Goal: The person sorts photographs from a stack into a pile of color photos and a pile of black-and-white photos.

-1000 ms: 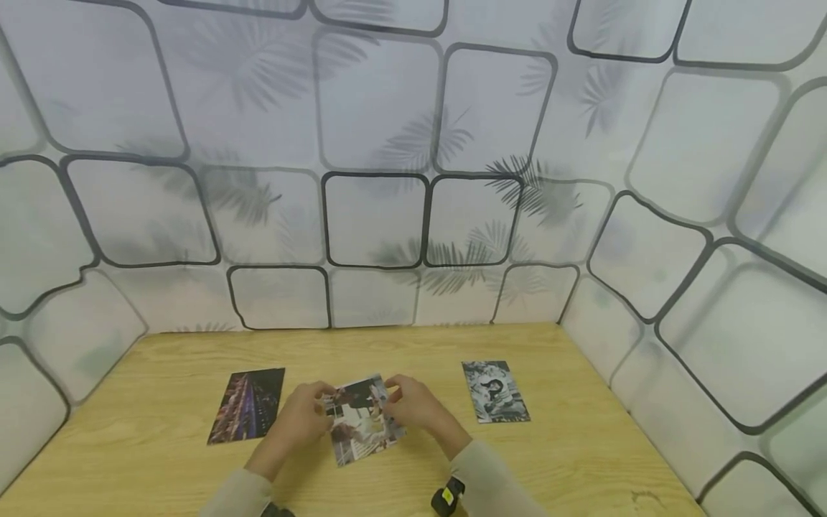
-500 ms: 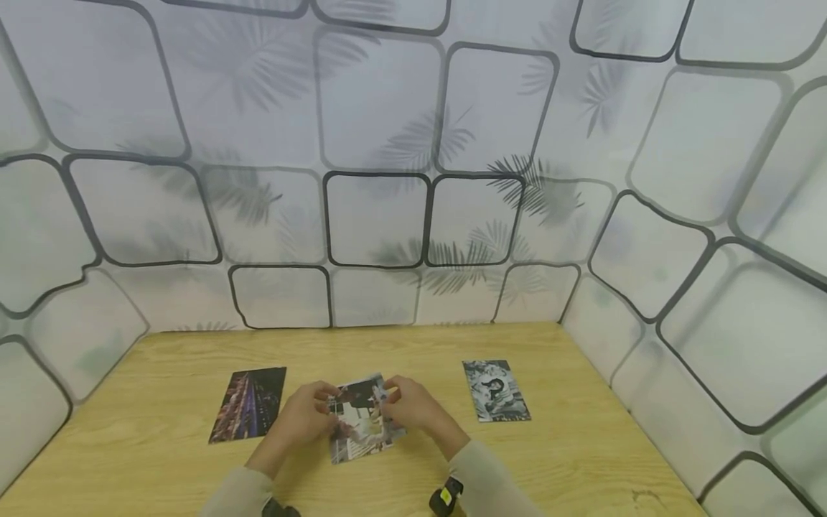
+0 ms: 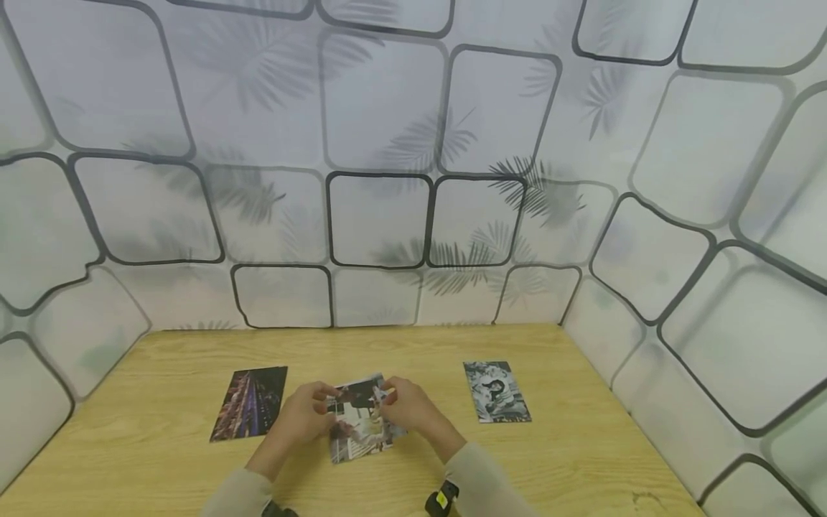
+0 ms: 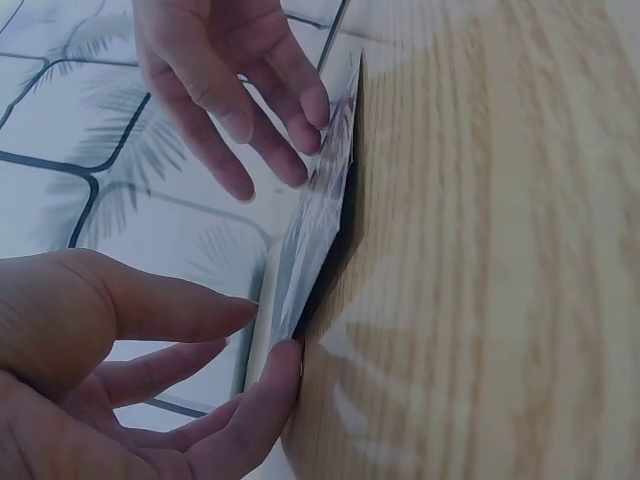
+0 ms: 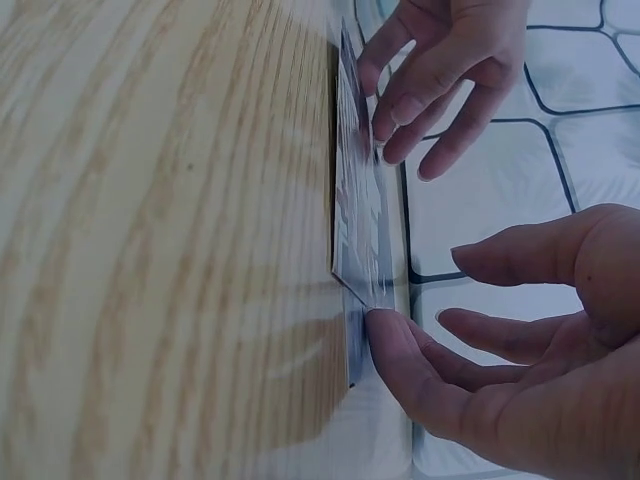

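A colour photo print (image 3: 362, 424) lies at the middle of the wooden table between both hands, a little turned. A strip of another print (image 5: 355, 345) shows from under its edge in the right wrist view. My left hand (image 3: 305, 414) is at the left edge; in the left wrist view a fingertip (image 4: 285, 355) touches the print's end, thumb held apart. On the opposite edge is my right hand (image 3: 411, 406), one fingertip (image 5: 385, 325) against the corner, thumb clear of it. Neither hand pinches the print. In the left wrist view the print (image 4: 318, 215) tilts slightly up from the wood.
A dark night-city photo (image 3: 250, 403) lies to the left, beyond the left forearm. To the right is a black-and-white photo (image 3: 496, 391) of a person. Patterned white curtain (image 3: 377, 219) walls stand behind and on both sides of the table (image 3: 568, 467).
The print's near left corner has shifted slightly left and away from me, squaring it over the piece beneath. Both hands stay at its sides with small finger movements.
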{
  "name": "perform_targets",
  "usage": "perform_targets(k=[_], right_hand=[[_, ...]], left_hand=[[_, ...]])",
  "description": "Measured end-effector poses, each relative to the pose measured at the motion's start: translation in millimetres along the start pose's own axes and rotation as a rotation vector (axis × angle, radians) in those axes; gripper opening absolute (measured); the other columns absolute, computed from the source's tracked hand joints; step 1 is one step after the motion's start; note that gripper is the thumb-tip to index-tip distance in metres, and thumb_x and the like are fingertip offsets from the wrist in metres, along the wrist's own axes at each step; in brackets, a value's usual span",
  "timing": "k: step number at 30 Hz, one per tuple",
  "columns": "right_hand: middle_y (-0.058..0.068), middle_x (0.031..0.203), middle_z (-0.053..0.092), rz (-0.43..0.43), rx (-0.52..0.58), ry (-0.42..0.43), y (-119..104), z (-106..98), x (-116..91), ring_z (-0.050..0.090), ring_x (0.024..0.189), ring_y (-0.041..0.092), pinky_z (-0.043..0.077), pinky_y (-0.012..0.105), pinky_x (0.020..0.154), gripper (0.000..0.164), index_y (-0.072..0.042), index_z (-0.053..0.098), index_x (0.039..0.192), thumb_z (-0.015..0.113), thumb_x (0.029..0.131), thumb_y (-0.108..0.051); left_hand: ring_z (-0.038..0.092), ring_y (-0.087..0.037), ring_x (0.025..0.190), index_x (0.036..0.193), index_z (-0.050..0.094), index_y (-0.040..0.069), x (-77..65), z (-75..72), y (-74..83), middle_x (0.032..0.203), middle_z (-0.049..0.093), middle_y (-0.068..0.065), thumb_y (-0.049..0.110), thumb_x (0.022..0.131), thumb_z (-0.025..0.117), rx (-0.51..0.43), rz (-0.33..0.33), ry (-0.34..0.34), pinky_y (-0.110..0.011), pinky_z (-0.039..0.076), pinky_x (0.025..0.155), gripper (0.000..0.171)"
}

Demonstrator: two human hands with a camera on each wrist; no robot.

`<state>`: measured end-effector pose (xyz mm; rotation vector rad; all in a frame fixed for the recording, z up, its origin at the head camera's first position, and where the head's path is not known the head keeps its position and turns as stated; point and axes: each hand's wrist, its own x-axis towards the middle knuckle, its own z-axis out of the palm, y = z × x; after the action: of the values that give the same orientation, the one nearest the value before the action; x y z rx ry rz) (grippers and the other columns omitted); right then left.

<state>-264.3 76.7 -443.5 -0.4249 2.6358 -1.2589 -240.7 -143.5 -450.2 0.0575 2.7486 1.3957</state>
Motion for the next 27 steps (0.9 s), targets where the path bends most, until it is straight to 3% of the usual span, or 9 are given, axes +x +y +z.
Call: perform_targets(k=[6, 14, 17, 22, 27], right_hand=[[0.017, 0.106, 0.069, 0.028, 0.008, 0.009, -2, 2, 0, 0.067, 0.092, 0.027, 0.059, 0.040, 0.071, 0.040, 0.003, 0.062, 0.128, 0.068, 0.089, -0.002], [0.016, 0.105, 0.070, 0.010, -0.001, -0.011, 0, 3, 1, 0.067, 0.091, 0.027, 0.059, 0.043, 0.071, 0.038, 0.003, 0.063, 0.128, 0.069, 0.091, -0.004], [0.016, 0.105, 0.070, 0.006, 0.005, -0.021, 0, 3, 2, 0.067, 0.090, 0.027, 0.059, 0.042, 0.071, 0.037, 0.002, 0.064, 0.126, 0.071, 0.091, -0.004], [0.013, 0.099, 0.070, -0.015, 0.017, -0.047, -1, 5, 2, 0.067, 0.080, 0.021, 0.055, 0.032, 0.063, 0.031, 0.001, 0.067, 0.122, 0.070, 0.091, -0.001], [0.012, 0.101, 0.070, -0.040, -0.014, -0.020, -4, 5, 3, 0.066, 0.086, 0.021, 0.056, 0.034, 0.065, 0.029, -0.003, 0.069, 0.121, 0.068, 0.092, -0.003]], left_hand=[[0.063, -0.049, 0.118, 0.122, 0.068, 0.001, 0.3, -0.7, -1.7, 0.128, 0.066, -0.027, -0.002, 0.080, 0.074, -0.023, 0.003, -0.004, -0.060, 0.059, 0.090, 0.043], [0.066, -0.032, 0.103, 0.122, 0.069, -0.001, 1.4, -1.5, -4.0, 0.123, 0.068, -0.023, -0.008, 0.077, 0.077, -0.078, -0.008, 0.002, -0.043, 0.062, 0.077, 0.046], [0.068, -0.031, 0.103, 0.121, 0.070, 0.000, -1.1, -3.1, -3.2, 0.124, 0.068, -0.021, -0.007, 0.080, 0.076, -0.125, -0.013, -0.015, -0.043, 0.063, 0.078, 0.042], [0.069, -0.026, 0.100, 0.123, 0.070, 0.001, -7.0, -8.4, 1.2, 0.129, 0.064, -0.023, -0.005, 0.085, 0.074, -0.212, -0.010, -0.056, -0.040, 0.064, 0.076, 0.039], [0.070, -0.030, 0.106, 0.128, 0.068, 0.002, -10.4, -17.9, 4.3, 0.135, 0.062, -0.024, -0.004, 0.087, 0.073, -0.219, 0.021, -0.057, -0.039, 0.065, 0.076, 0.042]])
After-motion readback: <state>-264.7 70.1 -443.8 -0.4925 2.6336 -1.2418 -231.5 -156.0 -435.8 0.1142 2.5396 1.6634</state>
